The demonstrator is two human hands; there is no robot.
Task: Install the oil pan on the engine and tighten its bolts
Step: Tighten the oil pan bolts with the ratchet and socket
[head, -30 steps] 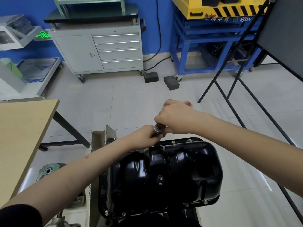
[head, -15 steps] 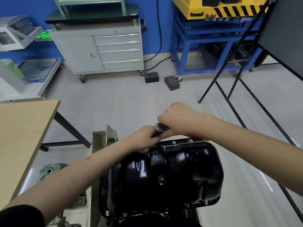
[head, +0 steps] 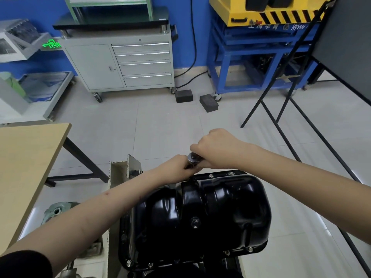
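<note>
Head view: black oil pan [head: 200,213] sits seated on the engine, flange bolts [head: 211,175] visible along far and near edges. Ratchet [head: 193,157] stands at the pan's far edge, round head up. Right hand [head: 217,150] curled around the ratchet handle, fist closed on it. Left hand [head: 180,164] curled just below the ratchet head, fingers wrapped around the socket stem; exact contact partly hidden. Wooden table [head: 26,163] at left; grey drawer cabinet [head: 120,63] against blue wall.
</note>
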